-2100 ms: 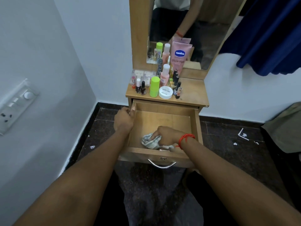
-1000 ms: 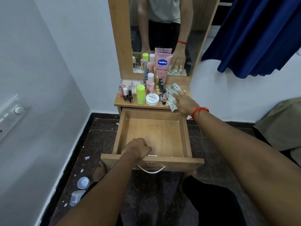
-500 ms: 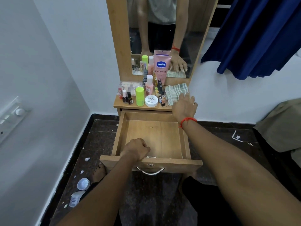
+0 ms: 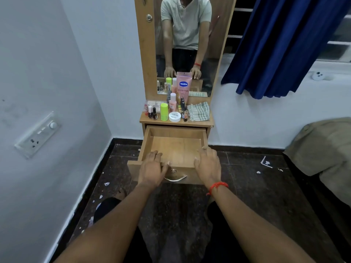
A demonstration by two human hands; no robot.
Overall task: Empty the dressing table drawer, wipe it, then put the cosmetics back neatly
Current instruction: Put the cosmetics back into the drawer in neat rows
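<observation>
Here, two hands (image 4: pixel 152 168) (image 4: pixel 208 166), one drawer (image 4: pixel 175 147)

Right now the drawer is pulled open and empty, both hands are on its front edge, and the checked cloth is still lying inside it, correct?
Not quite. The checked cloth is not inside the drawer; the head view shows it on the tabletop, right of the cosmetics. The rest holds: the drawer is pulled open and empty, with the left hand and right hand on its front edge.

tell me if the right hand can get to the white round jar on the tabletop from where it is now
Probably yes. The right hand rests empty on the open drawer's front edge, and the white round jar stands at the tabletop's front with nothing before it.
</observation>
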